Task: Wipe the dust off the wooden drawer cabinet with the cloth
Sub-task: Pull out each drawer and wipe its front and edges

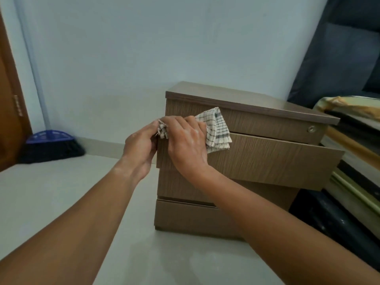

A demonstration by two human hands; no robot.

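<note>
A low wooden drawer cabinet [267, 122] stands on the pale floor against the wall. Its second drawer [267, 159] is pulled out a little. A white cloth with a dark check pattern [217, 128] lies over the left top edge of that drawer front. My right hand [187, 142] presses on the cloth from above, fingers closed over it. My left hand [139, 147] pinches the cloth's left end at the drawer's corner. Part of the cloth is hidden under my right hand.
A round lock [311, 129] sits at the right of the top drawer. A blue-headed broom [51, 147] lies by the wall at the left, next to a brown door [8, 120]. Dark bedding and stacked items [353, 140] crowd the cabinet's right side.
</note>
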